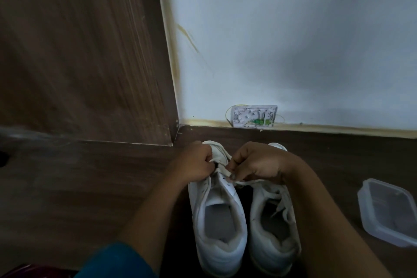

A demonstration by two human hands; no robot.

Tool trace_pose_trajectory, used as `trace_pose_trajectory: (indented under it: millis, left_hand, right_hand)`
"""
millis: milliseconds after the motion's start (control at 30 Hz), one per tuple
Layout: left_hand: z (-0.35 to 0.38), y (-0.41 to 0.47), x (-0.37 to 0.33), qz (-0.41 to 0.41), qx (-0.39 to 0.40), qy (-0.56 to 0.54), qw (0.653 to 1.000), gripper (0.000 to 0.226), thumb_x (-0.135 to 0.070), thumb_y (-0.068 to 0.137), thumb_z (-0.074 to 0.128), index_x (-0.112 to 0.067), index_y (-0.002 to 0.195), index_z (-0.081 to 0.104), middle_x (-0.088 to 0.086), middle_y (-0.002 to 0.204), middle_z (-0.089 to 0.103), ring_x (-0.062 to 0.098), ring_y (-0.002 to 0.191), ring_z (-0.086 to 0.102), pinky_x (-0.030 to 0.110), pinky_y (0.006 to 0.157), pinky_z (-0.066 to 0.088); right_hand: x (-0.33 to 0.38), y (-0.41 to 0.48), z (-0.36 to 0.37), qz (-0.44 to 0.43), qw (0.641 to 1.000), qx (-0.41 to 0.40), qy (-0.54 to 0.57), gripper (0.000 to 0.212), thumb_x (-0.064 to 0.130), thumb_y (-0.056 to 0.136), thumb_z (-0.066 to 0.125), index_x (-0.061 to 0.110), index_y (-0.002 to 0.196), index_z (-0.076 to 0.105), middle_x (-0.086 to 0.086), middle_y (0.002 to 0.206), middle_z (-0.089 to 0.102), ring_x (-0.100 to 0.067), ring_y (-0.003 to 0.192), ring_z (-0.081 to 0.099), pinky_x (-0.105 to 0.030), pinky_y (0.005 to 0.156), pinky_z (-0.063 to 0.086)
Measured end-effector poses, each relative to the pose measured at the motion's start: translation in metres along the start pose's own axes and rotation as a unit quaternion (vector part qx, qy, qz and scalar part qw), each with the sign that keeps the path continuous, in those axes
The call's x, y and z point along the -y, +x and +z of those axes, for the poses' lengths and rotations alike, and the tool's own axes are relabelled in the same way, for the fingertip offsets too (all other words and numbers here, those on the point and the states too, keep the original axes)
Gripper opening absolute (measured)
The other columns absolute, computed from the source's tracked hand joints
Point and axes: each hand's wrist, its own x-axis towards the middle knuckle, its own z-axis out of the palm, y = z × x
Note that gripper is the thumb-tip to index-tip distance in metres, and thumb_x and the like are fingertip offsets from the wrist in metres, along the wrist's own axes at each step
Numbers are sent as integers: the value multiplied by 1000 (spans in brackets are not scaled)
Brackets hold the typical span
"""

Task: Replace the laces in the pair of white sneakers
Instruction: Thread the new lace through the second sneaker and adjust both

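Note:
Two white sneakers stand side by side on the dark floor, toes toward the wall. The left sneaker (216,216) has bare eyelets along most of its opening. My left hand (196,162) grips its upper near the toe end of the lacing. My right hand (255,160) pinches a white lace (228,171) at the lowest eyelets of that shoe; a strand trails right under the hand. The right sneaker (273,228) keeps its lace, which lies loose across its tongue; my right forearm hides part of its outer side.
A clear plastic container with lid (390,210) sits on the floor to the right. A brown wooden panel (85,63) rises at the left. An open white wall box with wires (253,116) is at the base of the white wall.

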Motion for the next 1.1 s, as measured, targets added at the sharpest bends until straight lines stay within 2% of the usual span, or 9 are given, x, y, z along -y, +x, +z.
trace_pose_trajectory:
  millis: [100,267,400,500,667,767,867,967,1100]
  left_hand:
    - [0,0,0,29,-23,-40,998,15,-8,76,61,-21,81,54,1,86,50,18,78,52,28,63,39]
    - [0,4,5,105,42,-56,992,26,-25,67,51,-35,84,70,1,89,63,13,81,62,32,68,50]
    - [-3,1,-1,117,4,-18,993,20,-2,76,59,-11,90,70,2,88,55,20,84,57,26,66,36]
    - [-5,1,-5,134,-17,10,991,16,-1,73,59,-11,84,65,-6,80,48,16,79,52,18,59,28]
    - [-3,5,-3,116,12,1,993,11,-6,79,58,-10,87,63,-4,85,45,12,80,47,22,64,30]
    - [-2,5,0,92,29,-43,994,12,-4,85,55,-9,92,63,-3,89,44,15,84,49,25,73,37]
    - [1,4,3,81,16,-109,991,17,0,86,57,-16,83,63,-2,90,46,13,83,52,25,76,42]
    - [1,5,5,80,3,-140,987,26,4,83,61,-21,76,63,-5,82,49,11,74,53,28,70,43]
    - [-2,4,1,87,-6,-115,990,22,8,78,61,-12,84,70,-6,79,52,15,76,55,26,69,44]
  right_hand:
    - [-1,0,-1,-7,1000,9,-8,20,5,69,75,0,88,75,-24,92,70,-20,73,58,-38,79,51]
    - [0,-3,-3,-40,999,7,-21,17,8,69,75,5,85,76,-15,87,73,-21,76,63,-45,88,50]
    - [5,-9,-8,-85,992,-27,85,12,7,63,70,18,60,75,-14,86,73,-31,81,65,-43,84,48]
    - [5,-12,-13,-149,974,-44,167,13,1,73,63,-9,69,70,-6,75,72,-10,73,67,-33,78,47]
    - [7,-21,-19,-147,939,-62,306,29,23,70,71,-3,57,69,-25,69,65,-30,60,60,-27,56,54]
    - [6,-21,-18,-12,985,-97,145,40,22,86,65,-1,53,66,-24,72,69,-28,61,59,-21,48,46]
    - [0,-13,-14,96,983,-134,-77,35,24,85,66,-9,71,67,-25,80,70,-29,57,61,-31,56,52]
    - [2,-6,-9,57,970,-187,-148,33,30,81,69,-1,73,66,-16,79,68,-27,73,65,-33,67,51]
    - [13,6,11,-6,975,-144,-167,12,22,84,65,13,82,72,-6,86,68,-15,75,60,-16,57,39]
